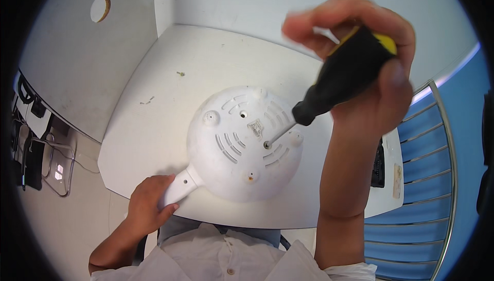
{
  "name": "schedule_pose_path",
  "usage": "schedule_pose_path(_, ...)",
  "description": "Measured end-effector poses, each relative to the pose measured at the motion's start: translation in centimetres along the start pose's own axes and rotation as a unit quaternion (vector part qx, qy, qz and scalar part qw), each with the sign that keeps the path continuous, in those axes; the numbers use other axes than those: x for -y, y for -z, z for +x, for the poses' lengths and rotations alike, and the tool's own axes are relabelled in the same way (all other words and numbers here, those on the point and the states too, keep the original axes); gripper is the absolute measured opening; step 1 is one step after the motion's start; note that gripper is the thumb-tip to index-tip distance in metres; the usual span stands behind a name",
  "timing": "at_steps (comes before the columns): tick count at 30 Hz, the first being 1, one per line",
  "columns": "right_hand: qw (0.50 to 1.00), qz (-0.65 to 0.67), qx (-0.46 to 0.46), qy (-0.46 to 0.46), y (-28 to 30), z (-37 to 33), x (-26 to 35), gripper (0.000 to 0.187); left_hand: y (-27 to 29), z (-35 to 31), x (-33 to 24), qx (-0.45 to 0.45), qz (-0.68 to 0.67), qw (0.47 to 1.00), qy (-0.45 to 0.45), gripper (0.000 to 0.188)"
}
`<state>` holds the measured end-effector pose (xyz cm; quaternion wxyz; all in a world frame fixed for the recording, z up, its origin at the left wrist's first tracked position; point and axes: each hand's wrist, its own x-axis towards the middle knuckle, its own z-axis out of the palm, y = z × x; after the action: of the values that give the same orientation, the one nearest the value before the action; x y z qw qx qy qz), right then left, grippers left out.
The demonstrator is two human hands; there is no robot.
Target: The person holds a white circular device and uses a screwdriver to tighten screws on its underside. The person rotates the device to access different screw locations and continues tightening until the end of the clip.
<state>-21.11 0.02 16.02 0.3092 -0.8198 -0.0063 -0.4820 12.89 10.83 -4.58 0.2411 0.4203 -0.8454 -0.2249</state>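
A round white electric pan (234, 178) lies bottom up on the white table (139, 147), showing vent slots, small feet and recessed screw holes. Its stubby handle (180, 187) points toward me at the lower left, and my left hand (146, 204) is closed around it. My right hand (378, 93), raised over the pan's right side, holds a black and yellow screwdriver (342, 75) by its grip. The shaft slants down to the left, with its tip in the hole (267, 145) right of the pan's centre. Whether it meets a screw there is hidden.
Small bits (180, 74) and thin marks or slivers (147, 100) lie on the table's far left. A black keyboard-like object (378, 168) shows beyond my right forearm. Metal rails (427, 180) stand right of the table, and a grey panel (92, 59) borders its left.
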Motion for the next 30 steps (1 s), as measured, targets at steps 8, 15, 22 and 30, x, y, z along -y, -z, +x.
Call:
schedule_pose_path(8,0.995,0.089,-0.018,-0.028,-1.9,0.1,-1.0,0.034,0.2,0.0,-0.2,0.004,0.001,1.000,0.008,0.067)
schedule_pose_path(15,0.987,-0.065,-0.139,-0.040,-4.8,-0.5,0.2,0.034,0.2,-0.2,-0.2,0.005,-0.001,1.000,0.015,0.067)
schedule_pose_path(22,0.990,0.122,-0.068,-0.035,-0.9,0.1,-2.0,0.033,0.2,0.0,-0.2,0.000,0.005,1.000,-0.008,0.068)
schedule_pose_path(30,0.981,-0.074,-0.175,-0.030,-4.7,-0.7,-0.3,0.032,0.3,-0.1,-0.2,0.007,-0.002,1.000,0.012,0.068)
